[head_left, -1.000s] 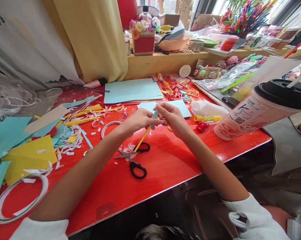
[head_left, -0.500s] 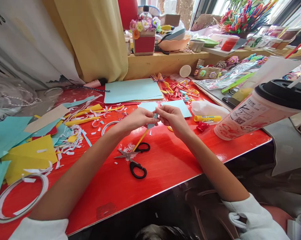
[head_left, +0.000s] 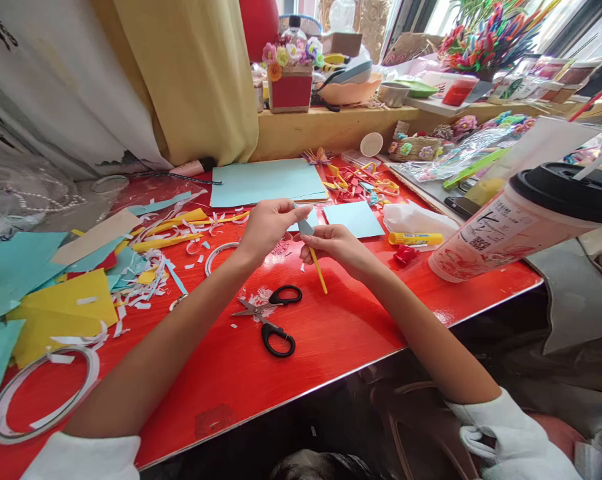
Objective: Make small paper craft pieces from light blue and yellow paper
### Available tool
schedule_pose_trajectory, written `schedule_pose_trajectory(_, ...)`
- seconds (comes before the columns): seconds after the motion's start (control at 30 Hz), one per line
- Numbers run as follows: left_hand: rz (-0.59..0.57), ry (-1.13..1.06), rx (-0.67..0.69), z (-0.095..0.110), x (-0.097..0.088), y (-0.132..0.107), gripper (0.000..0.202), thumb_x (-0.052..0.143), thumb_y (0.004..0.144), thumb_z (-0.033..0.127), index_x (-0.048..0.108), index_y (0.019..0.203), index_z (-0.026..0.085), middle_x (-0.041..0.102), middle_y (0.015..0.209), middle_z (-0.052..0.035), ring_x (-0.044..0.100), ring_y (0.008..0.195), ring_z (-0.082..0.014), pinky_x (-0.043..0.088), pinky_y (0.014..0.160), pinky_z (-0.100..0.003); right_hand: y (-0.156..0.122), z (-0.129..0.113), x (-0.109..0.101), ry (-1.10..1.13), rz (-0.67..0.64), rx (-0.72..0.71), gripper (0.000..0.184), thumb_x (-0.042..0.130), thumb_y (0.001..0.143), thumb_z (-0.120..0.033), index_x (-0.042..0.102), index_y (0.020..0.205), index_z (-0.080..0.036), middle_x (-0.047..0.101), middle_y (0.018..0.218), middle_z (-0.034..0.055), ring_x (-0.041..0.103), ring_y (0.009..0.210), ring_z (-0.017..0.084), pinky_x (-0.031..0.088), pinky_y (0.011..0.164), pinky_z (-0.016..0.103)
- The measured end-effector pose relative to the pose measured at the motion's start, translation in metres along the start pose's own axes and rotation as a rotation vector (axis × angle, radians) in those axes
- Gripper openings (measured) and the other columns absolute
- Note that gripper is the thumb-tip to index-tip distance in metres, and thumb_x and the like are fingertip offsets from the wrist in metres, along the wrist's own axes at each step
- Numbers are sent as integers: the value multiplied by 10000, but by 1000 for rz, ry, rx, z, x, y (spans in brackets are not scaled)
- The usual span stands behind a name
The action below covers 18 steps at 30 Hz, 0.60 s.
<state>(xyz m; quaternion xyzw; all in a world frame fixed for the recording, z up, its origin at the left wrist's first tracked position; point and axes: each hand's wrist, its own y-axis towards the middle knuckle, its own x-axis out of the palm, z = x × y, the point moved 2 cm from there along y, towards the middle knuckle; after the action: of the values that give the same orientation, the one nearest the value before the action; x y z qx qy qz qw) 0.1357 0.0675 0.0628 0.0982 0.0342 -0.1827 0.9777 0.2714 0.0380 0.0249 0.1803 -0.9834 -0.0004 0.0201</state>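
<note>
Above the red table [head_left: 341, 333], both my hands work on a thin yellow stick [head_left: 319, 270] with a small light-blue paper piece [head_left: 305, 225] wrapped at its top. My right hand [head_left: 335, 244] pinches the stick just below the paper; the stick slants down to the right. My left hand [head_left: 267, 225] pinches the blue paper's upper end from the left. Black-handled scissors [head_left: 273, 320] lie open on the table just below my hands. A light-blue square sheet [head_left: 353, 219] lies right behind my right hand.
A large blue sheet [head_left: 265, 181] lies further back. Paper scraps, strips and tape rings [head_left: 41, 393] cover the left side. A yellow glue stick [head_left: 415, 238] and a tilted drink cup [head_left: 525, 217] sit at the right. Craft flowers and bowls crowd the yellow ledge [head_left: 331, 123].
The stick has swung from pointing down-left to pointing down-right. My left hand rose to the paper's top, and my right hand shifted lower onto the stick.
</note>
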Motion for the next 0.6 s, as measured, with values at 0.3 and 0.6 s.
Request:
schedule_pose_trajectory(0.3,-72,-50,-135,-8,-14,7,342,670,650,456,677,738,126,622,709,-62,521,578,-111,409,485,-223,-2,0,1,38,-131,32,221,577,798,-332,585,825,-113,602,657,20,571,593,92,465,611,243)
schedule_pose_trajectory(0.6,62,54,-54,-5,-26,11,390,639,666,506,667,681,117,562,612,-30,453,511,-74,368,462,-198,1,3,3,48,9,49,263,682,705,-227,498,878,-154,578,640,-25,548,550,78,454,547,221)
